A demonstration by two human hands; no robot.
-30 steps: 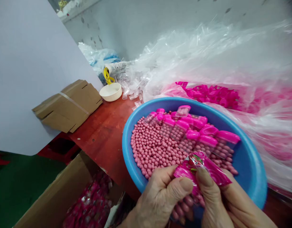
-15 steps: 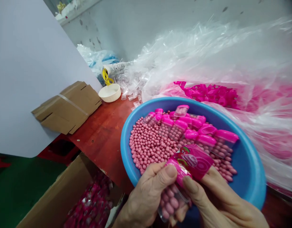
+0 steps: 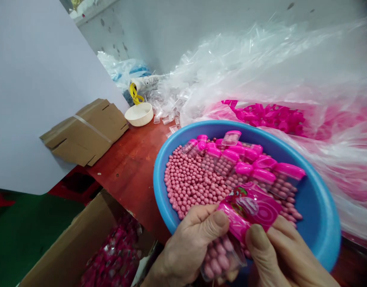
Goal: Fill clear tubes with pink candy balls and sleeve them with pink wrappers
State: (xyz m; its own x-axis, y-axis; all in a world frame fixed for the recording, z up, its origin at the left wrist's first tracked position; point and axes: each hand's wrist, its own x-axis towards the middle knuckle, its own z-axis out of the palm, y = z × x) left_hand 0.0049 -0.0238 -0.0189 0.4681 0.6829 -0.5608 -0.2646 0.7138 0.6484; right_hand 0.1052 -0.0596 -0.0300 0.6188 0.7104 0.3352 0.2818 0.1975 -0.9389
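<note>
Low over the front of a blue basin [image 3: 163, 191], both hands are closed on one small clear candy box [image 3: 216, 259] filled with pink balls. My left hand [image 3: 186, 243] grips the box at its left side, its thumb against the pink top. A shiny pink printed wrapper sleeve [image 3: 250, 205] covers the box's top end. My right hand [image 3: 285, 255] pinches the sleeve's right side with its thumb in front; its other fingers are partly hidden. Behind the hands, loose pink candy balls [image 3: 192, 179] lie in the basin with several filled pink-capped boxes [image 3: 229, 155].
A carton [image 3: 63, 247] of pink packages stands below the red table [image 3: 126, 171]. Flattened cardboard [image 3: 87, 131] and a white round dish [image 3: 140, 115] are at left. Behind the basin are clear empty containers [image 3: 168, 105] and a plastic bag [image 3: 329, 123] of pink caps [image 3: 269, 115].
Both hands have shifted slightly right with the box. The right thumb has moved up and right along the sleeve, which is tilted more. The view has shifted slightly.
</note>
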